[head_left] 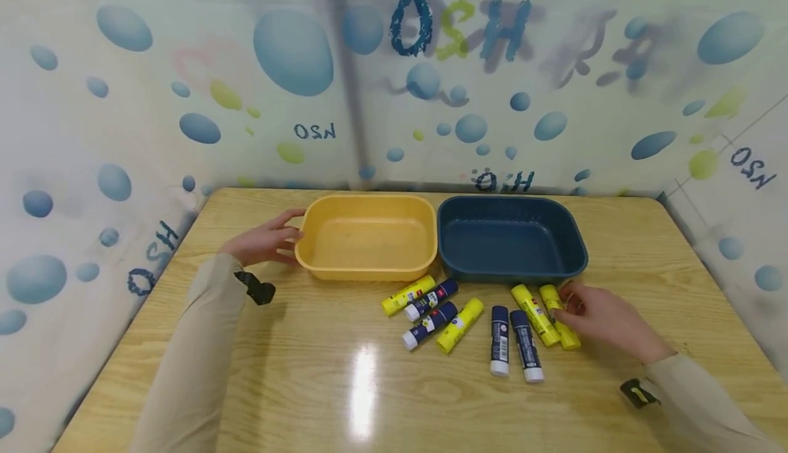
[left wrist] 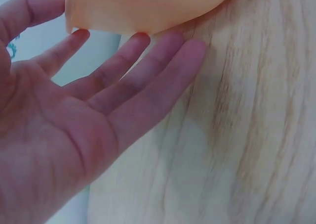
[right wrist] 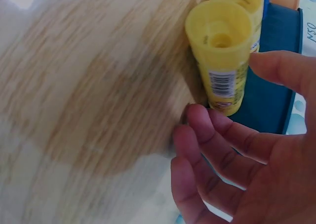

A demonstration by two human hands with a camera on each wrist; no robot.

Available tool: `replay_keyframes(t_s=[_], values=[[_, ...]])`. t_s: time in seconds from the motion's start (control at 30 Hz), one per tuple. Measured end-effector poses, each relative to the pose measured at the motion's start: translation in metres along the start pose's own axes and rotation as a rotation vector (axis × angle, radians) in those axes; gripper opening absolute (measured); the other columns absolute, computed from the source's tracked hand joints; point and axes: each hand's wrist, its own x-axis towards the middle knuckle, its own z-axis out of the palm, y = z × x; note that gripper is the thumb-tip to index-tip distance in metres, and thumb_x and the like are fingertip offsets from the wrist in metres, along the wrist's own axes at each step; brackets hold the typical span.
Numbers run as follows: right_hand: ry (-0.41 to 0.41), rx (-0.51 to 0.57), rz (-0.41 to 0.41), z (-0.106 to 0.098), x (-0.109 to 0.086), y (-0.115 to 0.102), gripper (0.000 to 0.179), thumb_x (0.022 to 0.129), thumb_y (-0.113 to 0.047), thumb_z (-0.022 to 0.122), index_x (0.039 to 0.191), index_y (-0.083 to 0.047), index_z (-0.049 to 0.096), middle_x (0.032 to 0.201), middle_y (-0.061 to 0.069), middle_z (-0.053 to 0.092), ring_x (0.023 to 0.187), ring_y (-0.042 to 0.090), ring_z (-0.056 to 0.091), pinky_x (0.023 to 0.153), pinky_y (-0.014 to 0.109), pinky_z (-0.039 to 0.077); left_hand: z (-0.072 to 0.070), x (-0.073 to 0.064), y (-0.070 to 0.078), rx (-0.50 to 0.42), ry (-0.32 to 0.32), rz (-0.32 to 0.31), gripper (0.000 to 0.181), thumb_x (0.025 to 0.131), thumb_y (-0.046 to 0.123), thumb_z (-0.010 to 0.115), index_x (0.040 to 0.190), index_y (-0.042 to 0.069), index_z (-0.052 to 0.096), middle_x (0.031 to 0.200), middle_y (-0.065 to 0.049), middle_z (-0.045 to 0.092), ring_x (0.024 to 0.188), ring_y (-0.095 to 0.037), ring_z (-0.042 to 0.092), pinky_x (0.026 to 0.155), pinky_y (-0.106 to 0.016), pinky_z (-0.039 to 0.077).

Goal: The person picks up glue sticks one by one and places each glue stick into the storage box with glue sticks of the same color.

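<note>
A yellow glue stick (head_left: 559, 316) is pinched by the right hand (head_left: 600, 316) near the tabletop's (head_left: 295, 384) right edge (beside the blue tray (head_left: 511, 237)); the yellow tray's (head_left: 367, 237) left rim is touched by the left hand (head_left: 265, 241), fingers relaxed.

Left hand (left wrist: 64, 130) open, palm up toward camera, fingers (left wrist: 148, 85) straight and spread. Fingertips at lower edge of orange tub (left wrist: 143, 6); contact likely at two middle tips, not certain. Thumb raised at upper left, apart from tub. Wooden table (left wrist: 247, 135) beneath, pale grain, slightly blurred.
</note>
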Motion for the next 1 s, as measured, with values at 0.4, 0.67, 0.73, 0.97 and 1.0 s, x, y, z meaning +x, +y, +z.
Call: replay_keyframes(t_s=[0.4,0.67,0.73,0.97,1.0], values=[[-0.018,0.048,-0.018,0.005,0.004,0.002,0.028,0.084,-0.018,0.069,0.097,0.004,0.059,0.075,0.001,0.053,0.062,0.015,0.045,0.053,0.03,0.039,-0.003,0.0,-0.019,-0.25,-0.091,0.069,0.064,0.104,0.014,0.046,0.155,0.023,0.01,0.153,-0.017,0.013,0.113,-0.034,0.056,0.095,-0.057,0.043],[-0.026,0.065,-0.029,-0.001,0.003,0.003,0.028,0.082,-0.016,0.07,0.098,0.005,0.059,0.078,0.001,0.057,0.067,0.016,0.049,0.056,0.031,0.044,-0.002,0.001,-0.02,-0.297,-0.086,0.072,0.06,0.104,0.011,0.043,0.155,0.024,0.013,0.151,-0.017,0.019,0.115,-0.034,0.056,0.094,-0.058,0.042],[-0.027,0.065,-0.021,-0.003,0.002,0.002,0.029,0.081,-0.016,0.071,0.098,0.005,0.059,0.079,0.001,0.059,0.068,0.016,0.051,0.057,0.031,0.045,-0.002,0.002,-0.019,-0.306,-0.085,0.07,0.06,0.104,0.01,0.043,0.154,0.024,0.014,0.152,-0.017,0.019,0.116,-0.035,0.055,0.094,-0.058,0.042],[0.006,0.014,-0.045,-0.012,-0.002,-0.003,0.031,0.078,-0.016,0.074,0.098,0.002,0.06,0.08,0.0,0.059,0.068,0.015,0.052,0.056,0.029,0.046,-0.002,0.003,-0.018,-0.32,-0.072,0.055,0.063,0.104,0.01,0.044,0.155,0.025,0.011,0.154,-0.017,0.014,0.115,-0.034,0.055,0.094,-0.056,0.043],[0.013,0.007,-0.053,-0.013,-0.002,-0.005,0.03,0.078,-0.016,0.074,0.098,0.002,0.06,0.08,0.0,0.059,0.068,0.014,0.052,0.056,0.029,0.046,-0.002,0.003,-0.018,-0.324,-0.069,0.052,0.063,0.103,0.009,0.044,0.155,0.025,0.011,0.154,-0.017,0.013,0.115,-0.034,0.054,0.094,-0.056,0.043]])
